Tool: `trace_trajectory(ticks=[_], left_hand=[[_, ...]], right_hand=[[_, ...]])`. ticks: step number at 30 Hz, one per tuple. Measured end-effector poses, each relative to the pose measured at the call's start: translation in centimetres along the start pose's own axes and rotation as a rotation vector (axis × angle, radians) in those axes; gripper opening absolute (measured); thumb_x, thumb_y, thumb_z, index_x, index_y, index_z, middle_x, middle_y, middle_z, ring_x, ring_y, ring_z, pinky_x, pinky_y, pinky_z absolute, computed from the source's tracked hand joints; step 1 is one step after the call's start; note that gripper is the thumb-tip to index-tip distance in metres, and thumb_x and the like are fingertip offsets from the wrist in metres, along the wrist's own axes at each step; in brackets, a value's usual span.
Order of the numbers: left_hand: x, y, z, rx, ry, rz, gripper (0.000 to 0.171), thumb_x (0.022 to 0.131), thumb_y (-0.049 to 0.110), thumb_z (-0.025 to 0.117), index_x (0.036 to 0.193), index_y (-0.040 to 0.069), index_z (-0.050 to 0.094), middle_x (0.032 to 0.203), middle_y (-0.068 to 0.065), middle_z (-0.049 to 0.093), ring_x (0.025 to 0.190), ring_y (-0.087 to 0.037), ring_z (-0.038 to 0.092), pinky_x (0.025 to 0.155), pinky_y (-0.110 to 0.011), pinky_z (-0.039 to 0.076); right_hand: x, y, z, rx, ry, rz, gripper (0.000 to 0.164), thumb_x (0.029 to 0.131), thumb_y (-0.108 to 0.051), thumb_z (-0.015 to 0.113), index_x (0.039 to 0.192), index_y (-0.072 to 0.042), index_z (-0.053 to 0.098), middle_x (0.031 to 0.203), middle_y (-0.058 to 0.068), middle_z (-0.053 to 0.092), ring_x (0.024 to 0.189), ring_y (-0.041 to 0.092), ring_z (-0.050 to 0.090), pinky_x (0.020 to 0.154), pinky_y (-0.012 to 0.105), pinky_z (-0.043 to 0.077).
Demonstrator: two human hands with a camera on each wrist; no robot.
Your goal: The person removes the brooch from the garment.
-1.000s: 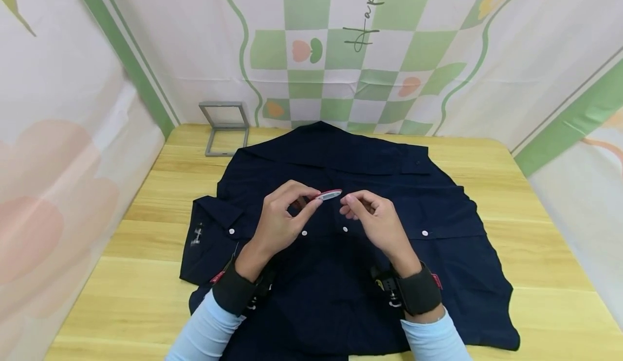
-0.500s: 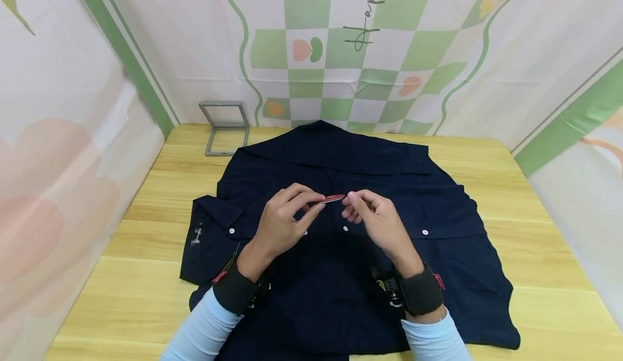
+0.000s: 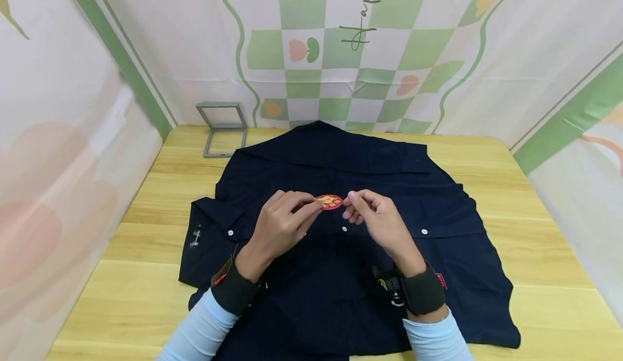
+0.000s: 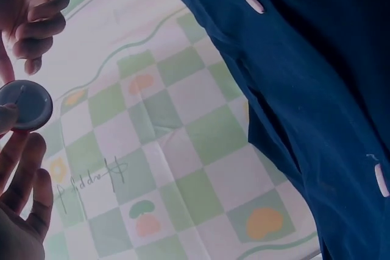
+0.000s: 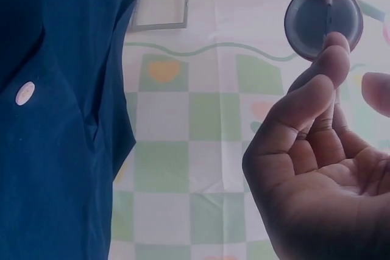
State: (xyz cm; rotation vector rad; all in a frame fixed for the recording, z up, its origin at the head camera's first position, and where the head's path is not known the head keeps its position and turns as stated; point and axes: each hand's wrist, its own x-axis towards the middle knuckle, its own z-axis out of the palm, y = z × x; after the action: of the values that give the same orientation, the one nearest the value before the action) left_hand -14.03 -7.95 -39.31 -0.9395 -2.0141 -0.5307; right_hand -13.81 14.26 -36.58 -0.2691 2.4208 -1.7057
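A round pin badge (image 3: 330, 202), red with a gold design on its face, is pinched by my left hand (image 3: 279, 223) above a dark navy shirt (image 3: 316, 291). Its metal back (image 4: 33, 106) with a thin pin across it faces the left wrist camera. My right hand (image 3: 377, 218) is at the badge's right edge, other fingers loosely curled. In the right wrist view, a right fingertip (image 5: 339, 42) overlaps the badge's back beside the pin, with the thumb apart from it. White buttons (image 3: 344, 229) dot the shirt.
A grey hinged frame (image 3: 225, 128) stands at the table's back left. A small shiny piece (image 3: 196, 236) lies on the shirt's folded part at left. The wooden table (image 3: 131, 274) meets patterned cloth walls (image 3: 340, 80) at the back and sides.
My left hand has turned the badge over from its pale back and edge, so its red face now shows to the head camera. My right fingers have moved slightly closer to its edge.
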Motion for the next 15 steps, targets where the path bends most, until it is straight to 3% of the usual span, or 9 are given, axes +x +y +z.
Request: trace_trajectory(ticks=[7, 15], left_hand=[[-0.07, 0.1, 0.0, 0.021, 0.006, 0.038, 0.009, 0.09, 0.018, 0.071, 0.095, 0.013, 0.076, 0.092, -0.005, 0.071, 0.072, -0.014, 0.065, 0.064, -0.026, 0.047], [-0.37, 0.1, 0.17, 0.044, 0.02, 0.069, 0.011, 0.09, 0.013, 0.069, 0.099, 0.014, 0.076, 0.092, -0.005, 0.071, 0.068, -0.014, 0.062, 0.062, -0.025, 0.045]], right_hand=[[-0.04, -0.09, -0.07, -0.001, -0.002, 0.014, 0.038, 0.104, -0.032, 0.049, 0.111, 0.002, 0.065, 0.082, 0.006, 0.066, 0.076, 0.012, 0.063, 0.073, 0.022, 0.052], [0.15, 0.41, 0.15, 0.016, -0.029, 0.043, 0.036, 0.102, -0.028, 0.053, 0.116, 0.003, 0.064, 0.081, 0.004, 0.068, 0.075, 0.011, 0.063, 0.074, 0.025, 0.054]])
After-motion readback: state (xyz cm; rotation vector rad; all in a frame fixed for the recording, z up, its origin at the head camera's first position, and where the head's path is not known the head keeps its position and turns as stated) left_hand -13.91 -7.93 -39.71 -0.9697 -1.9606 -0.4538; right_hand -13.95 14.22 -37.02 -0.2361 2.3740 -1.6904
